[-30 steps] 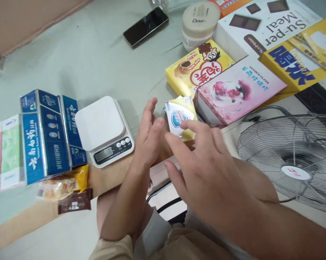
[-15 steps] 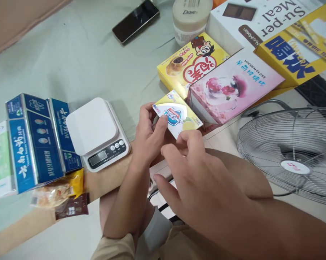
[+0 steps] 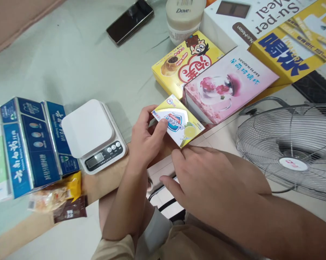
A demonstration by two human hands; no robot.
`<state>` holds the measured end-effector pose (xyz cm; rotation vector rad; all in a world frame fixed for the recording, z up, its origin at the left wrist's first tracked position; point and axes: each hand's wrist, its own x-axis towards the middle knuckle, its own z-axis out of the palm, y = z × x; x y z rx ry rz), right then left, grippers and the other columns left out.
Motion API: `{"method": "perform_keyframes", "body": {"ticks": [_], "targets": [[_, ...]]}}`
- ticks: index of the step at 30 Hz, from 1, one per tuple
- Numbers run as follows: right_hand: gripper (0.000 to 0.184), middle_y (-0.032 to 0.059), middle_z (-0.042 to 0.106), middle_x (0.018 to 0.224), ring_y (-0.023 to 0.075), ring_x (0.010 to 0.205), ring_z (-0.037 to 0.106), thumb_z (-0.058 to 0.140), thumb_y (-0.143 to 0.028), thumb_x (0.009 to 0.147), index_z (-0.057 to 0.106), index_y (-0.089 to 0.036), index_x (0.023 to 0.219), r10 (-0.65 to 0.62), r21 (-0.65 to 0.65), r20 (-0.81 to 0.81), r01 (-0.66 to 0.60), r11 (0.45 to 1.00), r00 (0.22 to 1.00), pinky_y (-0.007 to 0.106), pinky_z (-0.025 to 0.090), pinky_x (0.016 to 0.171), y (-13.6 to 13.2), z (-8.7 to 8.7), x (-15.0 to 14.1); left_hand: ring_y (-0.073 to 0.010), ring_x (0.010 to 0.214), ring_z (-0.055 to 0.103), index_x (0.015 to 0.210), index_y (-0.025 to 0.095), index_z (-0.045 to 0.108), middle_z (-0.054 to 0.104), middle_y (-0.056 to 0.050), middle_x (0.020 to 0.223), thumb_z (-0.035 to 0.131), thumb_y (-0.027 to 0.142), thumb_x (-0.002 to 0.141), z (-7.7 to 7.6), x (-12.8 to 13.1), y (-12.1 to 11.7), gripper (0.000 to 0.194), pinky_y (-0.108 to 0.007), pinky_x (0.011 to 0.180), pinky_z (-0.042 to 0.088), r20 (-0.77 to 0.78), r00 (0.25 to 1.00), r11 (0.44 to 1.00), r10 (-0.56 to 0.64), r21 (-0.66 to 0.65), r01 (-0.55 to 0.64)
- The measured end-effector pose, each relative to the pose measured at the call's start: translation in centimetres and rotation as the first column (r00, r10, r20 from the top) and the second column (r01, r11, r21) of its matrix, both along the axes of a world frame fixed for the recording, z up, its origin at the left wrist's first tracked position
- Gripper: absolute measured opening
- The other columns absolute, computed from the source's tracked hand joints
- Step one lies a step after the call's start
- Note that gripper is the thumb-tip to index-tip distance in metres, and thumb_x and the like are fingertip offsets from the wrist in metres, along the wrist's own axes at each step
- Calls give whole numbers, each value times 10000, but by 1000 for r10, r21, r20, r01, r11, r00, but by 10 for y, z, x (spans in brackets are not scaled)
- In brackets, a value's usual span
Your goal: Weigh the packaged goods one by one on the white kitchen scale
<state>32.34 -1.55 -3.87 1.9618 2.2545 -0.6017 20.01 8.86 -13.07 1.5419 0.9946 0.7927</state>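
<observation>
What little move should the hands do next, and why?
Probably the left hand should ease the small yellow-and-white cardboard Safeguard box toward the white square-topped plastic kitchen scale: it grips the box's left edge, while the rectangular pink cardboard box sits close on the right.

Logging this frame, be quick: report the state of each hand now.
Left hand: closed on the yellow-and-white Safeguard box.
Right hand: grip hidden from view; open or closed cannot be told.

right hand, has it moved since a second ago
Yes: judged against the pink box, the right hand has moved lower in the view, toward the person's body.
</observation>
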Motion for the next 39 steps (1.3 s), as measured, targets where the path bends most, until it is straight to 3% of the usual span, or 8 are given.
{"method": "perform_keyframes", "body": {"ticks": [9, 14, 17, 20, 24, 30, 36, 39], "targets": [[259, 114, 710, 670, 293, 620, 723, 488, -296, 986, 644, -197, 804, -39, 144, 22, 35, 989, 999, 354, 458, 543, -5, -6, -1, -223, 1051, 793, 1205, 218, 649, 800, -73, 1158, 670, 647, 941, -1, 0, 2, 504, -314, 905, 666, 28, 999, 997, -19, 76, 17], [249, 95, 716, 685, 262, 622, 714, 521, -313, 1002, 659, -192, 834, -59, -16, 3, 59, 998, 998, 326, 369, 519, 3, 2, 2, -239, 1079, 784, 1226, 222, 632, 790, -87, 1178, 662, 729, 898, -11, 0, 6, 604, -332, 917, 659, 13, 999, 993, -40, 107, 38], [246, 75, 743, 750, 260, 670, 722, 582, -382, 999, 680, -206, 858, 56, -144, -119, -73, 987, 991, 333, 364, 528, 3, 5, 3, -285, 1263, 707, 1294, 234, 604, 720, -120, 1337, 640, 795, 860, -12, -4, 3, 710, -380, 1016, 621, 0, 1000, 979, -15, 203, 15], [268, 56, 776, 839, 248, 715, 727, 631, -453, 988, 706, -211, 901, 271, -141, -347, -336, 931, 898, 342, 400, 548, -2, 0, -5, -274, 1297, 668, 1260, 264, 629, 694, -99, 1352, 622, 719, 930, 4, -15, -8, 562, -399, 1032, 595, 37, 996, 935, 76, 344, -84], [260, 76, 792, 919, 240, 767, 734, 639, -427, 992, 714, -180, 967, 381, -104, -446, -470, 877, 810, 335, 430, 595, -4, -5, -27, -187, 898, 696, 1003, 289, 693, 722, -14, 939, 596, 437, 1044, 43, -48, -28, 181, -384, 803, 591, 51, 990, 846, 132, 514, -139], [137, 28, 770, 929, 189, 816, 702, 582, -275, 982, 668, -193, 914, 297, -167, -508, -431, 887, 809, 301, 379, 651, 17, -6, -75, -201, 683, 635, 858, 325, 677, 650, 0, 714, 557, 374, 1043, 83, -113, -53, 226, -433, 580, 528, 56, 957, 717, 284, 651, -251], [153, 26, 706, 860, 159, 808, 636, 526, -315, 945, 593, -200, 871, 173, 136, -720, -109, 985, 672, 296, 450, 725, 34, -36, -137, -159, 811, 667, 868, 255, 702, 682, 18, 810, 617, 249, 1009, 79, -193, -46, 164, -402, 747, 590, 115, 788, 547, 605, 660, -515], [173, 83, 748, 1052, 201, 995, 682, 507, -300, 935, 623, -194, 1008, 185, 272, -739, 36, 962, 648, 350, 531, 878, 43, -49, -171, -196, 1070, 697, 1063, 244, 721, 751, 2, 1073, 703, 319, 981, 63, -234, -37, 113, -412, 975, 589, 29, 728, 587, 685, 570, -575]]}}
